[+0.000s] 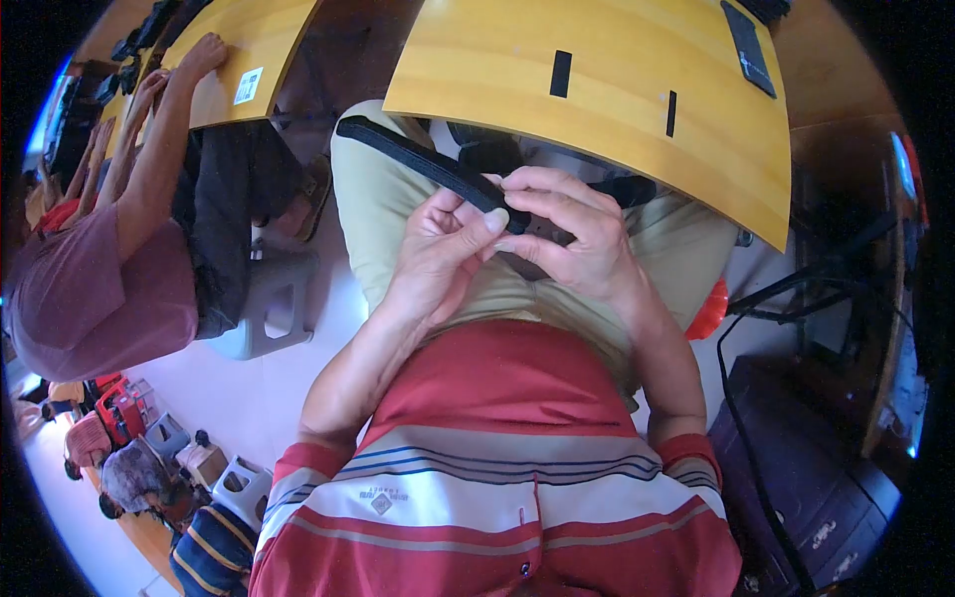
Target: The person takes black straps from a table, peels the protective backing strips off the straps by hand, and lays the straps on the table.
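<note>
A long black strip (418, 159) runs from above one knee down to my fingers, over my lap. My left hand (443, 244) grips its lower end, with the thumb pressed on top. Beside it, my right hand (577, 229) pinches the same end of the strip between thumb and fingers. Both hands are close together in front of the table edge. Part of the strip's end is hidden by my fingers.
The yellow table (617, 99) is ahead, with two small black pieces and a dark flat object (748, 48) on it. At the left a co-worker (109, 279) sits at another table (239, 50). A grey stool (269, 308) and a red object (708, 310) stand low.
</note>
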The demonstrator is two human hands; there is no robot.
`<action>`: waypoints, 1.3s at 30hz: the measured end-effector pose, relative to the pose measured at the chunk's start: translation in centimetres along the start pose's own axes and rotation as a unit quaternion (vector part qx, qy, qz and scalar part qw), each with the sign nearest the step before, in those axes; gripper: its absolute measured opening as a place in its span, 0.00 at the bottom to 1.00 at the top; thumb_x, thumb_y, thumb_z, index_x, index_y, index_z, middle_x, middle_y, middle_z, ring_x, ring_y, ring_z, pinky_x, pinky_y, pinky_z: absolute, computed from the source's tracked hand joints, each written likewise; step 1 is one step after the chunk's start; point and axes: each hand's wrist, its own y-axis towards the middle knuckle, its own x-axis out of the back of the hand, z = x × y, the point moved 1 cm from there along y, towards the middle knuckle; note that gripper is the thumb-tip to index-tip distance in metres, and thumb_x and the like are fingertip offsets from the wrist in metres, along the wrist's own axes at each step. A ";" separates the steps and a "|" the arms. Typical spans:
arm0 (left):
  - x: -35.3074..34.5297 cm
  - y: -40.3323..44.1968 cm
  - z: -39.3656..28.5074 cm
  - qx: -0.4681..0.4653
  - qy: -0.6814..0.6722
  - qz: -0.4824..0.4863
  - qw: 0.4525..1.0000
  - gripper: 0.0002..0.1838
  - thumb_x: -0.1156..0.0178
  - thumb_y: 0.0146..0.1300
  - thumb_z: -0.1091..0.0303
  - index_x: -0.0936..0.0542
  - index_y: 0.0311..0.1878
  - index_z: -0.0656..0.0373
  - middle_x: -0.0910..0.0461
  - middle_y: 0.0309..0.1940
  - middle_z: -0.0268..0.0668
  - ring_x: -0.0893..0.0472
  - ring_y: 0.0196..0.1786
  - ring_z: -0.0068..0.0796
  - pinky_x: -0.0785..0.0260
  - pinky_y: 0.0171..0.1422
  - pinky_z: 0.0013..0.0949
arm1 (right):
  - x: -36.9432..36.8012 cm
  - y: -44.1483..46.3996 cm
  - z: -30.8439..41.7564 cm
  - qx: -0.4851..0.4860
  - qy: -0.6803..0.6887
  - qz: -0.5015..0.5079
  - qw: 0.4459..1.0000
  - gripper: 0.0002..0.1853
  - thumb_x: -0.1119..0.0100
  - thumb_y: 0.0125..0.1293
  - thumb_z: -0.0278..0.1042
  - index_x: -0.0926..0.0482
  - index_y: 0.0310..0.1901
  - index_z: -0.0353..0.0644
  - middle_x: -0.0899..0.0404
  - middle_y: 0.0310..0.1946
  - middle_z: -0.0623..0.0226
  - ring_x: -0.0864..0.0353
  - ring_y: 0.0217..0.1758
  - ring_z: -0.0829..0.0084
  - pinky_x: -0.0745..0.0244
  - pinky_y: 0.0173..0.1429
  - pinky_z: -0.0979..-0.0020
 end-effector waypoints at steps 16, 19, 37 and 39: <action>0.5 -0.6 0.4 0.017 0.047 0.016 0.999 0.20 0.37 0.62 0.80 0.25 0.58 0.60 0.18 0.43 0.31 0.25 0.37 0.14 0.35 0.38 0.20 | -0.1 -1.4 -0.3 -0.009 0.047 -0.003 0.999 0.20 0.25 0.47 0.25 0.19 0.44 0.33 0.19 0.48 0.55 0.16 0.49 0.61 0.22 0.54 0.67; 0.4 -0.5 0.3 0.022 0.052 0.014 0.998 0.20 0.37 0.62 0.80 0.25 0.58 0.60 0.18 0.42 0.31 0.25 0.37 0.14 0.36 0.37 0.20 | 0.0 -1.4 -0.3 -0.011 0.051 -0.006 0.999 0.20 0.25 0.47 0.25 0.18 0.44 0.33 0.19 0.48 0.55 0.16 0.49 0.62 0.22 0.54 0.67; 0.3 -0.1 0.7 0.015 0.057 0.006 0.998 0.19 0.37 0.60 0.81 0.24 0.55 0.60 0.17 0.42 0.32 0.22 0.41 0.16 0.33 0.41 0.21 | -0.3 -1.8 -0.7 -0.008 0.047 -0.018 0.999 0.19 0.25 0.45 0.24 0.19 0.40 0.33 0.19 0.45 0.56 0.16 0.48 0.60 0.20 0.51 0.66; 0.2 -0.1 0.8 0.012 0.054 -0.002 0.998 0.19 0.38 0.60 0.82 0.24 0.55 0.60 0.17 0.43 0.32 0.21 0.42 0.17 0.32 0.43 0.21 | -0.4 -1.8 -0.7 -0.010 0.046 -0.022 0.999 0.19 0.24 0.44 0.24 0.19 0.40 0.33 0.19 0.45 0.56 0.16 0.48 0.60 0.20 0.51 0.66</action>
